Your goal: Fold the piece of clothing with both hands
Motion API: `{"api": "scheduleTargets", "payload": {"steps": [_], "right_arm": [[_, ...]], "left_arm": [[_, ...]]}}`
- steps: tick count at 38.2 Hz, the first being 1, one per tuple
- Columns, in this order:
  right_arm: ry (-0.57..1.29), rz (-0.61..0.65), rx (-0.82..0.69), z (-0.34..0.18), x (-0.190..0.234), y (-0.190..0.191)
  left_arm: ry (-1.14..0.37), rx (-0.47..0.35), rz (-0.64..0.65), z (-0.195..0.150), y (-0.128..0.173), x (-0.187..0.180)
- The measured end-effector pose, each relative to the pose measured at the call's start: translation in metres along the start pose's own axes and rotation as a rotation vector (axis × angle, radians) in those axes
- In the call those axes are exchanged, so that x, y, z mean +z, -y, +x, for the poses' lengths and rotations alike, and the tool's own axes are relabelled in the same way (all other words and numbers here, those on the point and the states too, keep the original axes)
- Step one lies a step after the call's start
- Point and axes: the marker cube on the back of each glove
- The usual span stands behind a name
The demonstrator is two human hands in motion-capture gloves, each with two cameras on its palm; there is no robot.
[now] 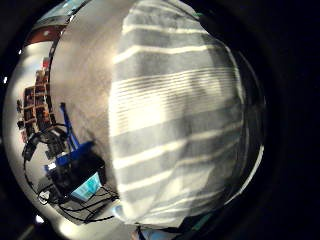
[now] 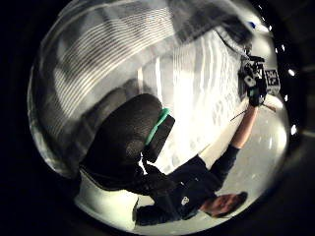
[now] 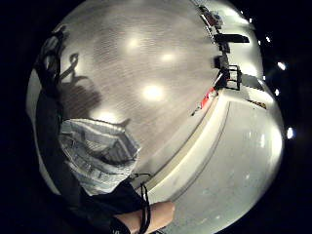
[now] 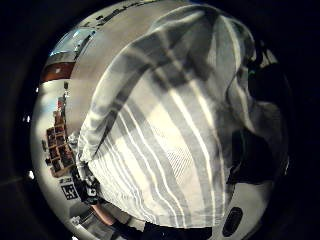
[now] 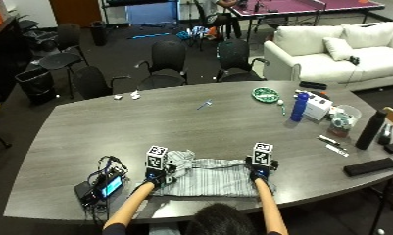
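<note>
Lying near the table's (image 5: pixel 183 115) front edge, a grey-and-white striped garment (image 5: pixel 212 182) stretches flat between a seated person's two black-gloved hands. The left hand (image 5: pixel 156 175) sits at the garment's left end, where the cloth is bunched into a raised lump just beside the fingers; its thumb-side palm view shows a gloved thumb (image 2: pixel 125 135) pressed against striped fabric, so it appears to grip the cloth there. The right hand (image 5: pixel 259 171) sits at the garment's right end, on its far corner; the palm views show striped cloth close against it, but whether its fingers curl round the cloth cannot be told. The two hands are well apart, one at each end of the garment.

A black device (image 5: pixel 99 185) with a lit blue screen and tangled cables lies on the table just left of the left hand. Far across the table sit a small blue object (image 5: pixel 205 104), a green dish (image 5: pixel 266 94), a blue bottle (image 5: pixel 300 107) beside a white box (image 5: pixel 320 105), and a clear tub (image 5: pixel 343 119). A black bottle (image 5: pixel 369 129) stands near the right edge, with a flat black case (image 5: pixel 371 167) nearer the person. Black chairs (image 5: pixel 166 61) and a white sofa (image 5: pixel 326 46) stand beyond the table.
</note>
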Motion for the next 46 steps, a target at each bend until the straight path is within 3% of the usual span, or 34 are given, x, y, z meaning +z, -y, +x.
{"api": "scheduleTargets", "payload": {"steps": [8,13,20,26,32,36,40,46], "right_arm": [[-0.1,0.087,0.199,0.079,-0.016,0.018],[-0.05,0.155,0.313,0.117,-0.034,0.028],[0.103,0.152,0.257,0.101,-0.073,0.029],[0.218,0.238,0.084,0.033,-0.14,-0.019],[0.304,0.271,-0.168,-0.101,-0.192,-0.09],[0.306,0.234,-0.305,-0.197,-0.18,-0.108],[0.271,0.128,-0.406,-0.306,-0.128,-0.109],[0.239,-0.022,-0.543,-0.377,-0.087,-0.161]], "left_arm": [[0.025,0.056,-0.02,0.0,-0.024,-0.004],[-0.013,0.057,-0.039,-0.003,-0.034,0.003],[-0.039,0.019,-0.027,-0.013,-0.047,-0.014],[-0.12,0.055,0.043,-0.023,-0.055,-0.044],[-0.334,0.071,0.382,-0.044,-0.06,-0.102],[-0.386,0.063,0.505,-0.059,-0.059,-0.116],[-0.376,0.045,0.534,-0.07,-0.072,-0.127],[-0.372,0.018,0.529,-0.084,-0.091,-0.125]]}}
